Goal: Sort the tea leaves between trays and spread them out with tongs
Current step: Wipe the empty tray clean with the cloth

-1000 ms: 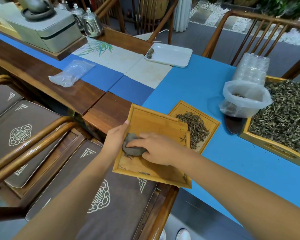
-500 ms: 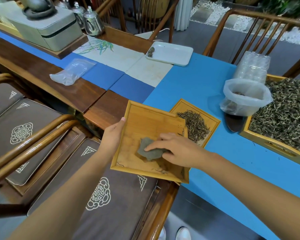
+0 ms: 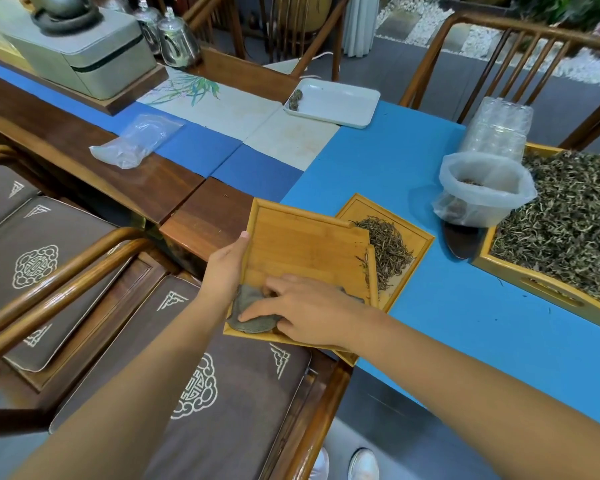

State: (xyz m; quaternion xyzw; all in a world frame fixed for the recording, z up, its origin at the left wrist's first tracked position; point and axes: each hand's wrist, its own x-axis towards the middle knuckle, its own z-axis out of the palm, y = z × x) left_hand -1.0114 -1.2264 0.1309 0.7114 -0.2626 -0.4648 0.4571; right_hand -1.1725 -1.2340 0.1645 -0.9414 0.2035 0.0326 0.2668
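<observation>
Left hand (image 3: 224, 271) grips the near-left rim of the empty bamboo tray (image 3: 309, 247), thumb up along its edge, while the right hand (image 3: 305, 311) presses near-straight fingers flat on a grey cloth (image 3: 248, 315) in the tray's near-left corner, and the tea leaves (image 3: 387, 247) sit heaped in the small tray (image 3: 420, 233) just beside.

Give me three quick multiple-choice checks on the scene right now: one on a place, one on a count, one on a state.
1. Where is the grey cloth?
A. on the white tray
B. in the held bamboo tray's near corner
C. on the chair cushion

2. How many bamboo trays hold tea leaves?
A. one
B. two
C. three

3. The held bamboo tray is:
A. nearly bare
B. heaped with leaves
C. upside down

Key: B, the right hand presses it there; B, the small tray and large tray; A, bare wood shows while the left hand grips its edge.
</observation>
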